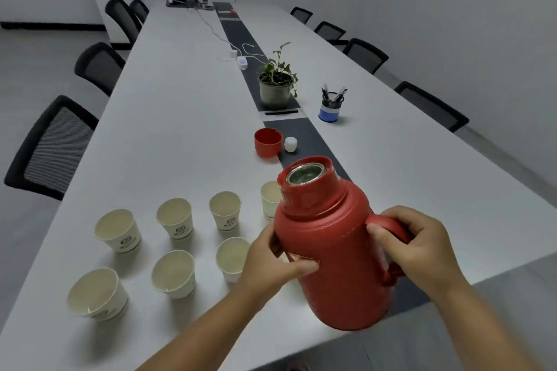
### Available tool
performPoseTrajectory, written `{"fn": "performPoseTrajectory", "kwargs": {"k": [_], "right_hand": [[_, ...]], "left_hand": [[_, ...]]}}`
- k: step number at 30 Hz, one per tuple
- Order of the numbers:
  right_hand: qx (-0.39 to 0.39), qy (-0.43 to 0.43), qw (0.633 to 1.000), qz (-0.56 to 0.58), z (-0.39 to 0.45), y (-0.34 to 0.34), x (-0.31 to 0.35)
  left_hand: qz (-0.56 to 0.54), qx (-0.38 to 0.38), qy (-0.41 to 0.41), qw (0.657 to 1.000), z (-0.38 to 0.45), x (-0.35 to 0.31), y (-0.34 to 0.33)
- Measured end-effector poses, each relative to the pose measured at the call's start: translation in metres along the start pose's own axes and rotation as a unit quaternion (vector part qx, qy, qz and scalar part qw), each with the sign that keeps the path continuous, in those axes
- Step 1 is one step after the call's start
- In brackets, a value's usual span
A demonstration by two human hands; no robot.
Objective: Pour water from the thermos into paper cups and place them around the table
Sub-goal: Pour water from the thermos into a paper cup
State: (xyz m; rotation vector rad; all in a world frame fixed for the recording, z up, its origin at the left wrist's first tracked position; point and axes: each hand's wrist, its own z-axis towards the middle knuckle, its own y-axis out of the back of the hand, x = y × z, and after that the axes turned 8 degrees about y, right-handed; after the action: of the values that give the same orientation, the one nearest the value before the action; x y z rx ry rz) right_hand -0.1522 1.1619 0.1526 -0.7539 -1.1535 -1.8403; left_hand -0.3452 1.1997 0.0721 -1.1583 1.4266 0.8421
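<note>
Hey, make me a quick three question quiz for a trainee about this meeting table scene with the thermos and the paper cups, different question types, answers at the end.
1. True or false: the red plastic thermos has its lid on.
2. Which hand grips the thermos handle? A. left hand B. right hand C. neither
3. Fill in: the red round thermos cap stands on the long white table beside a small white ____.

Key
1. False: its mouth is open, showing the metal liner.
2. B; the left hand holds the body.
3. Stopper.

Seven white paper cups show, one partly hidden behind the thermos.
</note>
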Motion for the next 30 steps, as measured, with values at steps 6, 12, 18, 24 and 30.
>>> {"fn": "performPoseTrajectory", "kwargs": {"k": [6,12,18,24,30], "right_hand": [[-0.005,-0.062,0.996,-0.062,-0.043,0.003,-0.016],[0.009,-0.108,0.990,-0.096,-0.060,0.005,-0.036],[0.030,-0.156,0.981,-0.111,-0.064,0.006,-0.056],[0.078,-0.170,0.972,-0.143,-0.057,0.007,-0.066],[0.137,-0.156,0.960,-0.189,-0.042,0.007,-0.070]], "left_hand": [[-0.042,0.031,0.094,0.994,-0.023,0.050,-0.026],[-0.049,0.042,0.138,0.988,-0.031,0.082,-0.042],[-0.053,0.060,0.166,0.983,-0.029,0.099,-0.053],[-0.075,0.046,0.179,0.980,-0.026,0.110,-0.065],[-0.104,0.020,0.198,0.974,-0.028,0.115,-0.076]]}}
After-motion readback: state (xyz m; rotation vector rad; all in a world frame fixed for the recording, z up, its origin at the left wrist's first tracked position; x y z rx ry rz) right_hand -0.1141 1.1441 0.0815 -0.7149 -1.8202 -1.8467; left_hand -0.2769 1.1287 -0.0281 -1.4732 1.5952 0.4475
